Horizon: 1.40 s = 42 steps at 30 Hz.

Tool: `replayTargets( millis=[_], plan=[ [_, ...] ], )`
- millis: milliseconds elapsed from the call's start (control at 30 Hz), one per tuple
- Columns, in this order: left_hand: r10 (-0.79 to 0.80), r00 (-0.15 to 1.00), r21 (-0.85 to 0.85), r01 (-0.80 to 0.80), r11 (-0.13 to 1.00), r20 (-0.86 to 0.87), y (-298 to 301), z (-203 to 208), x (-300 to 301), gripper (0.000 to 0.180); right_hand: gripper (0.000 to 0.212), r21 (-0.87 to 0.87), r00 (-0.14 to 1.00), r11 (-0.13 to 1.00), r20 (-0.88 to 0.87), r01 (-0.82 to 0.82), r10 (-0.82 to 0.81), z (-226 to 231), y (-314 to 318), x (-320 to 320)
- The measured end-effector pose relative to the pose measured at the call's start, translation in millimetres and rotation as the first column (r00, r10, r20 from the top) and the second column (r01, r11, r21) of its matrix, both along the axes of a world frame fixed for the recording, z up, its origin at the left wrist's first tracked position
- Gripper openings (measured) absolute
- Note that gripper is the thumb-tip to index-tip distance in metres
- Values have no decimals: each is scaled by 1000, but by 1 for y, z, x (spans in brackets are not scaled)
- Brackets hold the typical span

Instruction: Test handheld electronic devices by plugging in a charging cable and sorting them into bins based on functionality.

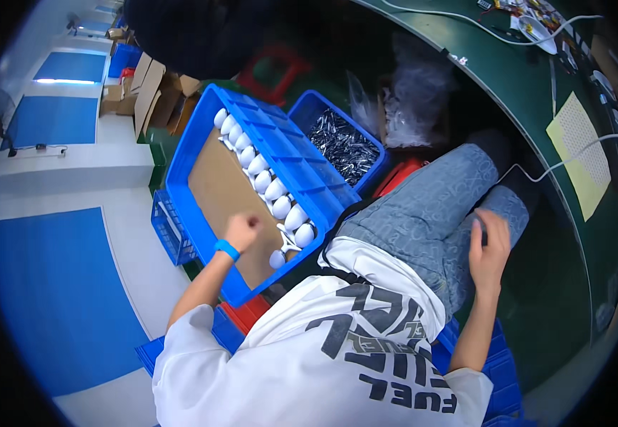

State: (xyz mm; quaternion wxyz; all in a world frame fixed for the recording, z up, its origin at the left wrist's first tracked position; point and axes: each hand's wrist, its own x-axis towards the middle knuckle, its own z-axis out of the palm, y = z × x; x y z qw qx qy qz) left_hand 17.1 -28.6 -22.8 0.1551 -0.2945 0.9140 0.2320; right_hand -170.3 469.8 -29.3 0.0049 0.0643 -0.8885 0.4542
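A large blue crate (266, 124) stands tilted across the view on my left, with a sheet of brown cardboard (216, 186) lying in it. Several white rounded plastic pieces (258, 165) line its right inner wall in a row. At the near end, a single white piece (278, 259) lies a little apart from that row. Over the cardboard is my left hand (242, 229), curled closed; its fingertips are blurred and whatever they may hold is hidden. My right hand (490, 245) hovers by my knees, fingers and thumb apart, holding nothing that I can see.
Beyond the crate sits a blue bin (344, 148) full of small dark metallic parts. A green table (515, 78) curves along the right, bearing cables, small parts and a yellow perforated sheet (581, 153). Cardboard boxes (154, 99) are stacked at the far left.
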Motion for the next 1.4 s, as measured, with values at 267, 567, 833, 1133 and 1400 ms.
replayTargets(
  millis=[267,567,833,1133,1400],
  plan=[
    [-47,979,141,19,990,198,32,-14,54,43,36,780,820,534,-46,-328,570,-34,-14,-111],
    [-41,992,229,13,973,119,34,-28,70,36,67,881,872,88,439,-465,216,-77,20,-153],
    [-117,985,249,84,965,123,34,-20,76,35,21,822,812,75,537,-565,227,-117,36,-153],
    [-376,907,-19,386,922,189,43,53,-4,25,24,738,825,401,380,-543,417,-47,22,-110],
    [-742,380,27,898,440,-553,260,125,-210,54,18,25,932,979,-301,-202,201,36,44,-18]
  ],
)
